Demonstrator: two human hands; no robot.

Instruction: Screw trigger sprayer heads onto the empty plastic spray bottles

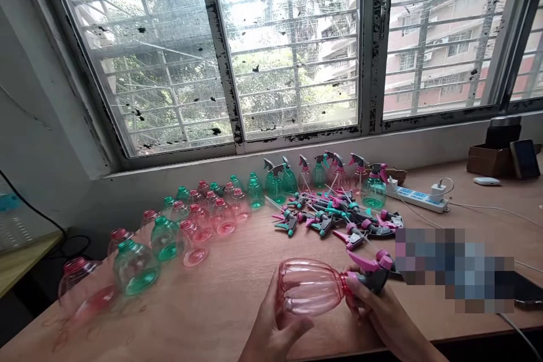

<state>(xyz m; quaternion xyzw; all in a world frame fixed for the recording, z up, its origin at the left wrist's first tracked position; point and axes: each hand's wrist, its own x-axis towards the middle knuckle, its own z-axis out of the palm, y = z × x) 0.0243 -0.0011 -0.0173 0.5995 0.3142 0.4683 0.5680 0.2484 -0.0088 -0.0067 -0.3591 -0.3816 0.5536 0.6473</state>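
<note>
A clear pink spray bottle (311, 285) lies sideways above the front of the table, its neck toward the right. My left hand (275, 317) is wrapped round the bottle's base and side. At the neck, my right hand (373, 308) has its fingers closed on a grey and pink spray head (375, 271), which sits at the bottle's mouth; whether it is threaded on I cannot tell. Behind my hands lies a pile of loose spray heads (335, 212) in grey, pink and teal, several with dip tubes.
Open pink and green bottles (165, 237) stand in rows at the left. Several bottles with spray heads (275, 184) stand by the window wall. A power strip (418, 198), cables, a phone (526, 288) and a brown box (490, 161) are on the right.
</note>
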